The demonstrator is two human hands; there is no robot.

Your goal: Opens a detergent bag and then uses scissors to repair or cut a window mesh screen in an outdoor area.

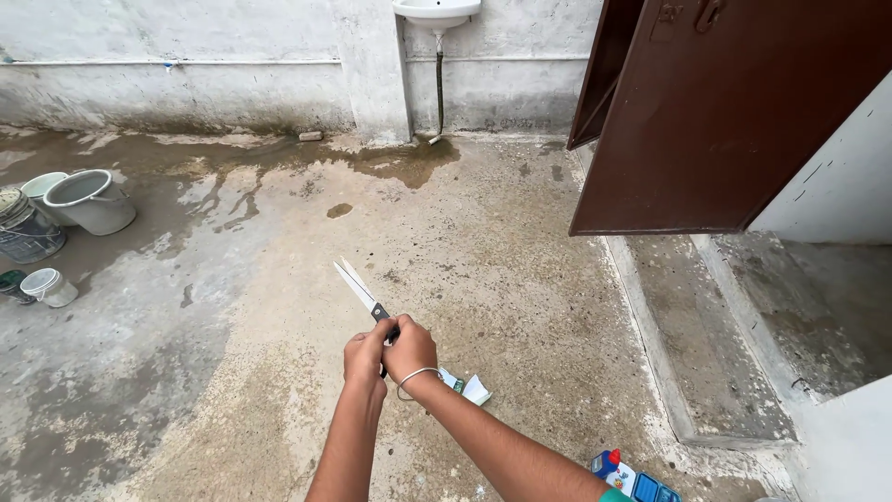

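Both hands meet at the centre of the head view: the left hand [365, 355] and the right hand [410, 350] are pressed side by side, fingers curled shut around the dark handles of a pair of steel-bladed scissors [362, 294]. With the handles gripped from either side, the slightly parted blades point up and away to the left, clear of the wrists. A thin white bangle [413, 376] circles the right wrist. Just beneath the right hand, a small crumpled white-and-green paper packet [467, 387] lies on the stained concrete floor [483, 279]. Nearer the wearer, at the lower edge, sits a blue, white and red printed carton [624, 476], partly cropped. Well apart at the far left stand a grey metal bucket [91, 201], apparently holding nothing, a dented grey paint pail [26, 228], and a small white plastic tub [48, 287]; contents of the latter two cannot be told. Farthest off, a white wall basin [437, 11] drains by pipe onto wet floor, beside an open brown metal door [725, 121].
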